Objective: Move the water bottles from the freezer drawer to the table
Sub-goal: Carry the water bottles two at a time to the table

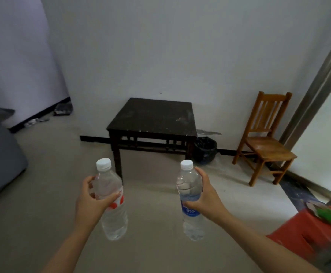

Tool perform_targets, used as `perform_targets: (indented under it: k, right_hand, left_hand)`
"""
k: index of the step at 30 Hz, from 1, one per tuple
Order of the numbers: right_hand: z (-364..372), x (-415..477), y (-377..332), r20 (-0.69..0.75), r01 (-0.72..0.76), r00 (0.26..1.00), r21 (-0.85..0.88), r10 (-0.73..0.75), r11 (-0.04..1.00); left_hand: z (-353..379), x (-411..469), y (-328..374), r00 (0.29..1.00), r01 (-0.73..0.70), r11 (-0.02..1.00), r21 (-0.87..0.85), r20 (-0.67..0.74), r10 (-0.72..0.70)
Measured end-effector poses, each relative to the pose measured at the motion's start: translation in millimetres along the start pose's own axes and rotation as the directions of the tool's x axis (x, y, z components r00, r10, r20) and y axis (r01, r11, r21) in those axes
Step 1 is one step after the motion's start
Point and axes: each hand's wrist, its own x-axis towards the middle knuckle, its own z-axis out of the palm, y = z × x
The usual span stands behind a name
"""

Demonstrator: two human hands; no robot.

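Reaching forward, each hand (pixel 90 201) (pixel 206 198) grips an upright bottle (pixel 112 209) (pixel 190 205).

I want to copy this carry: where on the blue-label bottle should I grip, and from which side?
Grip the blue-label bottle round its upper body, at the top of the label, coming from its right side, as the right hand does. It is upright, and its round body looks slim enough for fingers to wrap.

Wooden chair (pixel 267 149) at right, black bin (pixel 205 148) left of it, red stool (pixel 298 229) lower right
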Motion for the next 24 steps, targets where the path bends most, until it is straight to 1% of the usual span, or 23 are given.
perform_targets:
  k: [6,11,14,20,24]
  right_hand:
    - [121,24,-50,0.108,0.026,0.994,0.026,-0.029,0.999]
    - [211,35,-84,0.159,0.034,0.986,0.08,-0.047,0.996]
    - [242,39,-99,0.182,0.04,0.981,0.121,-0.062,0.992]
    - [289,66,-118,0.254,0.067,0.964,0.08,-0.085,0.995]
    - [319,104,-129,0.282,0.097,0.952,0.096,-0.12,0.991]
  left_hand:
    - [-131,23,-32,0.99,0.061,0.998,0.001,-0.125,-0.061]
    - [-211,38,-49,0.974,0.052,0.999,-0.015,-0.22,-0.054]
    - [-236,47,-60,0.968,0.046,0.999,0.024,-0.249,-0.039]
    - [-269,68,-87,0.954,0.073,0.997,0.03,-0.293,-0.061]
    - [-282,98,-95,0.941,0.087,0.996,0.006,-0.328,-0.081]
